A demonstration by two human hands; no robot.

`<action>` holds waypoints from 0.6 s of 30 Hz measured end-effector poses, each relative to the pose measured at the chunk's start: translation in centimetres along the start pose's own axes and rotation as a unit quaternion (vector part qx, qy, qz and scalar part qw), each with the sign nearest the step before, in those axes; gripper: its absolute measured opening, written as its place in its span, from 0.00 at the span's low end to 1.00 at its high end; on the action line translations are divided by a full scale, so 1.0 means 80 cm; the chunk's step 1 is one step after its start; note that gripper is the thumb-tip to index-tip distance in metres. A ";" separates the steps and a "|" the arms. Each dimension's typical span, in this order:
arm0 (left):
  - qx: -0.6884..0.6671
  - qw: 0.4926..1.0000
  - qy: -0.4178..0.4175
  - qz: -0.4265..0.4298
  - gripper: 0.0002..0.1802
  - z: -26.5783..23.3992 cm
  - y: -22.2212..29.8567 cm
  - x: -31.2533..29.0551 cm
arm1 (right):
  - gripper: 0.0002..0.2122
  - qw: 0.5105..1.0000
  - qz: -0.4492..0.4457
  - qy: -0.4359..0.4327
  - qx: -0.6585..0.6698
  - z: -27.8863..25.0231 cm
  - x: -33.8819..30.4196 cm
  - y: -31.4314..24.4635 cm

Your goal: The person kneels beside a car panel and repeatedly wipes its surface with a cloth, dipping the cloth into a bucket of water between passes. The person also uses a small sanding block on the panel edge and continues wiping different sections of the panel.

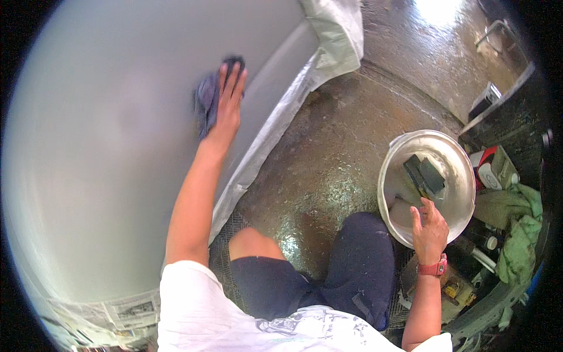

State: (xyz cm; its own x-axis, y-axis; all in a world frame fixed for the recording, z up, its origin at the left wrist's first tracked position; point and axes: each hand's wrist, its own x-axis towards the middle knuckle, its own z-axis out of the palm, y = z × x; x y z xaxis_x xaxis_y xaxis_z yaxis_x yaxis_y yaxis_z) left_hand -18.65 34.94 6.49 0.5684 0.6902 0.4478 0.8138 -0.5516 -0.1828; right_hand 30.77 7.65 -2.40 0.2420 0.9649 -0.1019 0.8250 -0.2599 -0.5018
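A large smooth grey panel (117,193) fills the left side. Against it, my left hand (229,100) presses a dark bluish-grey cloth (206,102), fingers stretched over the bunched fabric. To the right, a round pale metal basin (384,193) holds some cloudy liquid. Inside lie dark flat rectangular pieces (431,175), one overlapping another; their exact kind is unclear. My right hand (430,229), with a red watch at the wrist, hangs over the basin's near side. Its thumb stands apart from the fingers, and the fingertips point toward the dark pieces. I see nothing held in it.
Whitish sheeting (337,35) borders the panel's right edge, and newspaper (126,317) covers its lower part. The brown floor (311,158) looks wet. Right of the basin are a green cloth (519,234), a red-and-white container (492,168) and assorted clutter. My knees are close below the basin.
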 end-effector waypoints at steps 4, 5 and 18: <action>0.044 0.995 -0.015 0.092 0.38 0.071 -0.015 0.144 | 0.17 1.000 0.005 0.002 0.014 -0.003 0.001 -0.003; 0.060 0.994 -0.016 0.095 0.37 0.089 -0.022 0.168 | 0.17 1.000 0.001 0.001 0.017 -0.004 0.003 -0.003; 0.044 0.985 -0.163 0.037 0.31 0.148 -0.010 0.210 | 0.17 0.999 0.006 -0.010 0.045 -0.004 0.013 -0.007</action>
State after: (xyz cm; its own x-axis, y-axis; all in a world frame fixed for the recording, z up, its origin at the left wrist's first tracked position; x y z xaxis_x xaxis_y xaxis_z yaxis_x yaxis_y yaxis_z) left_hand -8.35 52.52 3.82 0.6229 0.7717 0.1279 0.7682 -0.5726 -0.2864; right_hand 30.71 8.79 -1.98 0.2406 0.9625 -0.1252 0.7730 -0.2681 -0.5750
